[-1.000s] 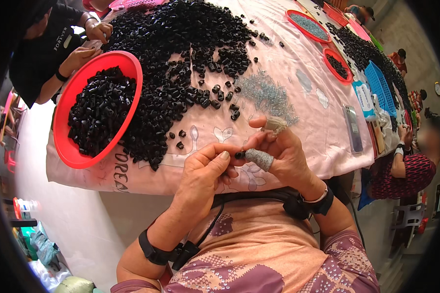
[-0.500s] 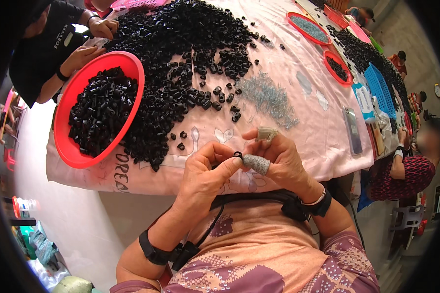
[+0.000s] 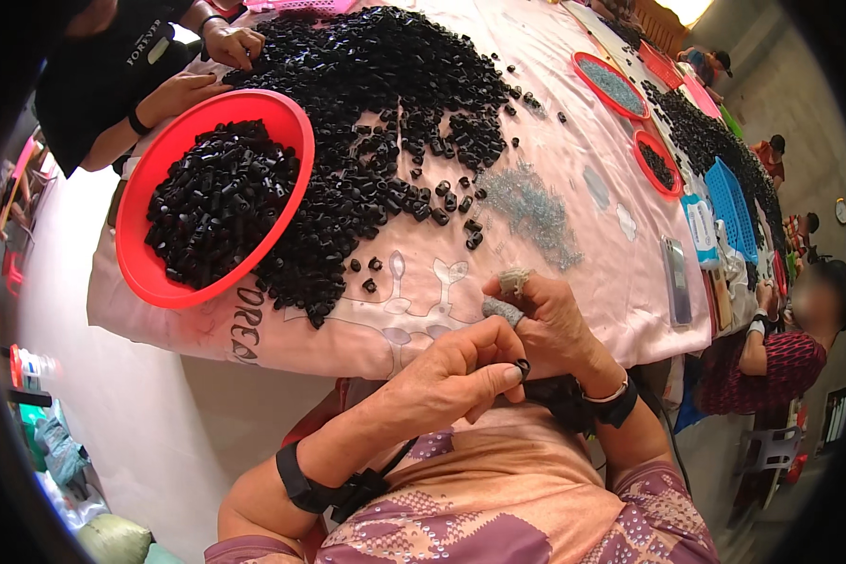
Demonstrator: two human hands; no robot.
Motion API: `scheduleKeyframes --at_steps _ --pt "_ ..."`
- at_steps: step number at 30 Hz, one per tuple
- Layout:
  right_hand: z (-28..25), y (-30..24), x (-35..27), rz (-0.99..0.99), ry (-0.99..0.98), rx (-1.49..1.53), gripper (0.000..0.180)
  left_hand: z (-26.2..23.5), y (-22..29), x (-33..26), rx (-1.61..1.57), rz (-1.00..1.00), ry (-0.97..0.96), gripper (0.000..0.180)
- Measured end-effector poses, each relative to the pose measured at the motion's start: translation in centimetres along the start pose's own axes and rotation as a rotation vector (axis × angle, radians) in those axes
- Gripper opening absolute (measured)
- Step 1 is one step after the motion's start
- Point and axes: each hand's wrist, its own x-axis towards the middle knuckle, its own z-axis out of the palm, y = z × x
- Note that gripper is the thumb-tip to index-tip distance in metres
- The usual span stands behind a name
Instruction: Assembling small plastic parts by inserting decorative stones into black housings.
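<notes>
My left hand (image 3: 456, 368) pinches a small black plastic ring-like part (image 3: 523, 369) between thumb and forefinger, just above my lap. Right beside it, my right hand (image 3: 556, 324) is curled closed, with a grey wrap on one digit and a beige wrap on another. Whatever its fingers hold, if anything, is too small or hidden. Beyond my hands lies a patch of tiny silvery-blue wire-like pieces (image 3: 533, 214). Left of that, a large heap of black plastic parts (image 3: 385, 75) spreads over the pink cloth (image 3: 620, 282).
A red basin (image 3: 291, 202) full of black parts stands at the table's left edge. Across it, a co-worker's hands (image 3: 230, 45) touch the heap. To the right are a phone (image 3: 675, 280), a blue basket (image 3: 729, 207), two smaller red trays (image 3: 647, 164) and another seated person (image 3: 771, 362).
My left hand has moved right and toward my body with the black part, away from the right hand's wrapped digit. The right hand has drawn slightly nearer and curled more.
</notes>
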Motion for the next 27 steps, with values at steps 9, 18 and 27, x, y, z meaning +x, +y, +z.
scheduleKeyframes --at_steps 9,18,27 --pt "-2.0 -1.2 2.5 -0.151 0.208 -0.390 0.020 -0.3 -0.3 0.1 -0.086 -0.018 0.144 0.011" --pt "-2.0 -0.2 4.2 -0.405 0.104 -0.877 0.013 -0.6 -0.1 0.2 -0.039 0.085 0.306 0.012" --pt "-1.4 0.4 3.0 -0.431 0.080 -0.962 0.020 -0.8 0.2 0.2 -0.056 0.141 0.343 0.015"
